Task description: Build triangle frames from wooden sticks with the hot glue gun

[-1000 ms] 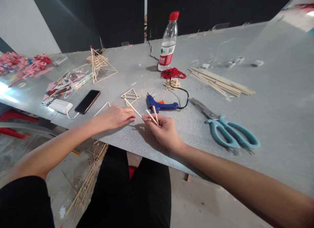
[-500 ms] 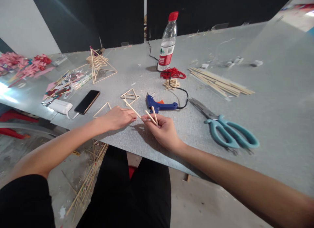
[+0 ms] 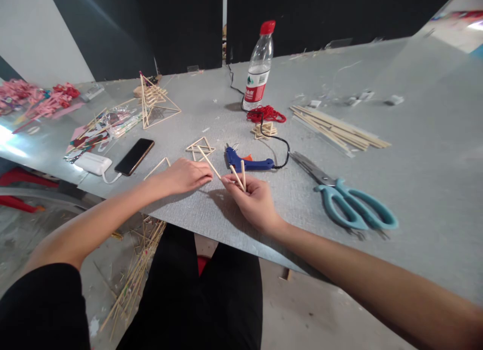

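My right hand (image 3: 253,199) is closed around several short wooden sticks (image 3: 209,162). One points up and to the left from the fingertips, while two others stick up from the palm side. My left hand (image 3: 190,176) rests low over the table just left of it, fingers curled together; whatever is in them, if anything, is hidden. Behind the hands lies a blue glue gun (image 3: 252,163) with an orange trigger. A flat star-shaped stick frame (image 3: 200,149) sits left of the gun, and a partly covered stick frame (image 3: 157,168) lies beside my left wrist.
Teal-handled scissors (image 3: 345,196) lie to the right, below a bundle of wooden sticks (image 3: 339,128). A water bottle (image 3: 258,71) stands behind red cord (image 3: 267,113) and a small stick star (image 3: 264,130). Left are a phone (image 3: 135,156) and a stick pyramid (image 3: 160,106).
Both hands have shifted slightly to the right. The sticks in my right hand have moved with it, and the long one now reaches over the star frame's right side.
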Tool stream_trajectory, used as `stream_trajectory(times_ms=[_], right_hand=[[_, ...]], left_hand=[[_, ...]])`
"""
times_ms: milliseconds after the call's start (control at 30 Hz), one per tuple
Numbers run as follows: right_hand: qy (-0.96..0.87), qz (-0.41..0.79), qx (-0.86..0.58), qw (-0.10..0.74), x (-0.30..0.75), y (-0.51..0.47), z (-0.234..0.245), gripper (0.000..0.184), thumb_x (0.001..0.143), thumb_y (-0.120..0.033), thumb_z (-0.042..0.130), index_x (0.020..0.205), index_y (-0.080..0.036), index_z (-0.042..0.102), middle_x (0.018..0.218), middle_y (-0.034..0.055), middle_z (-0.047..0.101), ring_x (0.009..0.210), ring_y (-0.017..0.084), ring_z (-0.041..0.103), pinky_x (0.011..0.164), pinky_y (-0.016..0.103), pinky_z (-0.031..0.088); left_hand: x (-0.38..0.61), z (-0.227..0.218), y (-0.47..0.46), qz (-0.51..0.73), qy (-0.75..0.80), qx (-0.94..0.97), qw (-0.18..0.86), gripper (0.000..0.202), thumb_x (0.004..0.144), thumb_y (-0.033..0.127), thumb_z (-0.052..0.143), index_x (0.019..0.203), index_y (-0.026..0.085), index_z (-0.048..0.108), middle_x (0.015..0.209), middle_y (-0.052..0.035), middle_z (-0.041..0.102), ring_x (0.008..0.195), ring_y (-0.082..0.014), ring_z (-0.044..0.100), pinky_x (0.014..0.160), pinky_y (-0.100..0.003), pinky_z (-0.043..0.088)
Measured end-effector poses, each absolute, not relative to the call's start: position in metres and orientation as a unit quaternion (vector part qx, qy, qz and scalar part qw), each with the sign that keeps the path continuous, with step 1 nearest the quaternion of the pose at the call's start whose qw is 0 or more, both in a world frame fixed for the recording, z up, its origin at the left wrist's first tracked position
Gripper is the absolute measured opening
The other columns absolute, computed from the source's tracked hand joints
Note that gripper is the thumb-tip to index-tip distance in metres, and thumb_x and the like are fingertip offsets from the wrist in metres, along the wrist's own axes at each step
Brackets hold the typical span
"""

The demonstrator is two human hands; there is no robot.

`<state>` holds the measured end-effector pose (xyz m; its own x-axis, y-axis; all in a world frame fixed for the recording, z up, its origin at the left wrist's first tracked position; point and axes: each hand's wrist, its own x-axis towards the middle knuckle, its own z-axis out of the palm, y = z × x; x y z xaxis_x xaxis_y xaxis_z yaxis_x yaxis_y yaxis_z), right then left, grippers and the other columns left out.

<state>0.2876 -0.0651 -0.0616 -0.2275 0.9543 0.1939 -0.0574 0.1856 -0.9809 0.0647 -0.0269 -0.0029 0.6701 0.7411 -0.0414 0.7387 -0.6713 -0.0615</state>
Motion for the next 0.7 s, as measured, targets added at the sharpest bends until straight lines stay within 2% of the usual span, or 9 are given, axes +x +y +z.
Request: stream_trajectory(times_ms=[100,267,500,700], right_hand=[[-0.582,0.514,-0.383,0.500,0.287,-0.064,-0.064,0.035,0.089,-0.052,0.070,0.091,-0.018,0.078,0.067,-0.0010,0.053,0.061,0.011,0.041,0.057,0.028,0.035],[-0.577,0.518,-0.384,0.501,0.287,-0.062,-0.066,0.036,0.089,-0.053,0.071,0.093,-0.018,0.078,0.068,-0.0006,0.054,0.061,0.011,0.041,0.056,0.028,0.033],[-0.578,0.521,-0.380,0.500,0.288,-0.064,-0.064,0.037,0.088,-0.053,0.071,0.092,-0.017,0.078,0.069,-0.0002,0.056,0.062,0.011,0.043,0.059,0.028,0.036],[-0.579,0.527,-0.375,0.496,0.287,-0.064,-0.061,0.037,0.088,-0.052,0.070,0.091,-0.016,0.077,0.068,-0.0006,0.056,0.062,0.011,0.043,0.060,0.029,0.037]], left_hand=[[0.062,-0.003,-0.030,0.036,-0.398,-0.917,0.011,0.035,0.111,0.037,0.040,0.121,0.025,0.072,0.119,-0.0028,0.076,0.097,-0.0173,0.071,0.066,-0.028,0.039],[0.063,0.001,-0.036,0.039,-0.400,-0.916,0.011,0.034,0.111,0.035,0.040,0.123,0.024,0.070,0.120,-0.0040,0.076,0.093,-0.0166,0.071,0.064,-0.027,0.035],[0.065,-0.005,-0.028,0.038,-0.384,-0.922,-0.001,0.031,0.109,0.030,0.043,0.120,0.023,0.072,0.120,-0.0035,0.077,0.100,-0.0180,0.072,0.067,-0.028,0.040],[0.054,-0.004,-0.035,0.035,-0.362,-0.932,-0.010,0.027,0.109,0.030,0.047,0.117,0.023,0.072,0.122,-0.0010,0.076,0.100,-0.0153,0.073,0.072,-0.025,0.043]])
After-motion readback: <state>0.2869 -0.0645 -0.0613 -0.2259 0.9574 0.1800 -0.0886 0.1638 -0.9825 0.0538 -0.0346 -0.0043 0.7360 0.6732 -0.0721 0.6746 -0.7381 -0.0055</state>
